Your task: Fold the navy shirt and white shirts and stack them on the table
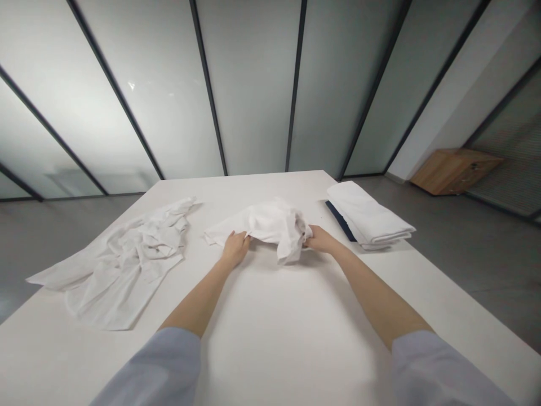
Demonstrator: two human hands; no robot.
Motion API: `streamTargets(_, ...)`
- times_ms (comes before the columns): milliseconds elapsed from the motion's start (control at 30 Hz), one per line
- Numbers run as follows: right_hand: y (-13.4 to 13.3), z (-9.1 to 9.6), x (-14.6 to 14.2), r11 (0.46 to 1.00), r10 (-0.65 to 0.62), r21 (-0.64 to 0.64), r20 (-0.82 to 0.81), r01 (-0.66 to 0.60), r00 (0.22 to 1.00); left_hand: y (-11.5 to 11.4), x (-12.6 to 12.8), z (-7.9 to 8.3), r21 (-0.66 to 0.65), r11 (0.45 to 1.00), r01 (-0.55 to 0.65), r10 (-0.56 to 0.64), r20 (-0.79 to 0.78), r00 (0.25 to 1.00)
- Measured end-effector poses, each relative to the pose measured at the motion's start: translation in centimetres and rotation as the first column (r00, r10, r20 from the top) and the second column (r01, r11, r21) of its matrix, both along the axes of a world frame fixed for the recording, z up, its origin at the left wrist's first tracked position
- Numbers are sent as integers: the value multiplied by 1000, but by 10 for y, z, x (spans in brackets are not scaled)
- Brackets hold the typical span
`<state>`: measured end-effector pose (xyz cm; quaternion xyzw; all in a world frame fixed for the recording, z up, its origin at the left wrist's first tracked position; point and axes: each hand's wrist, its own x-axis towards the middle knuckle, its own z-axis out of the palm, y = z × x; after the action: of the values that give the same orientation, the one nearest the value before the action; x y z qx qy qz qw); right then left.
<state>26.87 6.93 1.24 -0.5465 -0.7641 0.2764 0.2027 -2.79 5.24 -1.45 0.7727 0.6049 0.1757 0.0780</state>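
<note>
A crumpled white garment (266, 223) lies in the middle of the white table (279, 327). My left hand (235, 248) grips its near left edge with fingers curled over the cloth. My right hand (320, 239) pinches the bunched right side of the same garment. Both arms reach forward from pale blue sleeves.
A loose heap of white cloth (122, 259) is spread over the table's left part. A stack of folded white cloth (368, 217) sits at the right edge on something dark. A wooden box (454, 169) stands on the floor at the far right. Frosted glass panels lie behind.
</note>
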Motion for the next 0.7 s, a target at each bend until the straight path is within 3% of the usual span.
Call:
streamTargets(67, -2, 18, 9, 983, -20, -183, -186, -15, 982, -1, -1, 7, -42, 996, 79, -72, 149, 986)
streamTargets(133, -2, 36, 17, 944, -79, -327, -350, -42, 933, -5, -4, 15, -159, 968, 193, -125, 361, 924)
streamTargets(200, 2, 53, 21, 910, -171, -413, -472, -46, 865, -8, -7, 21, -314, 885, 345, -124, 555, 822)
streamTargets(267, 14, 63, 17, 908, -246, -419, -540, -4, 805, -9, -9, 23, -398, 800, 449, -91, 658, 747)
streamTargets(300, 22, 65, 12, 925, -264, -377, -559, 43, 786, -8, -10, 23, -408, 806, 428, -64, 660, 749)
streamTargets(333, 32, 65, 6, 944, -275, -314, -566, 106, 777, -6, -11, 22, -390, 854, 345, -25, 632, 775)
streamTargets(400, 51, 60, -8, 951, -309, -154, -537, 269, 785, 1, -14, 19, -257, 965, 51, 97, 530, 842)
streamTargets(467, 66, 50, -20, 913, -384, -78, -492, 400, 781, 6, -19, 17, -89, 977, -192, 211, 453, 866)
streamTargets(500, 70, 43, -23, 893, -422, -74, -477, 444, 771, 8, -21, 17, -43, 972, -232, 227, 436, 870)
streamTargets(600, 72, 20, -25, 859, -483, -77, -451, 506, 751, 6, -26, 18, -72, 993, -92, 113, 377, 919)
streamTargets(700, 61, -2, -16, 831, -471, 84, -419, 549, 776, 0, -25, 19, -112, 991, 76, -51, 211, 976)
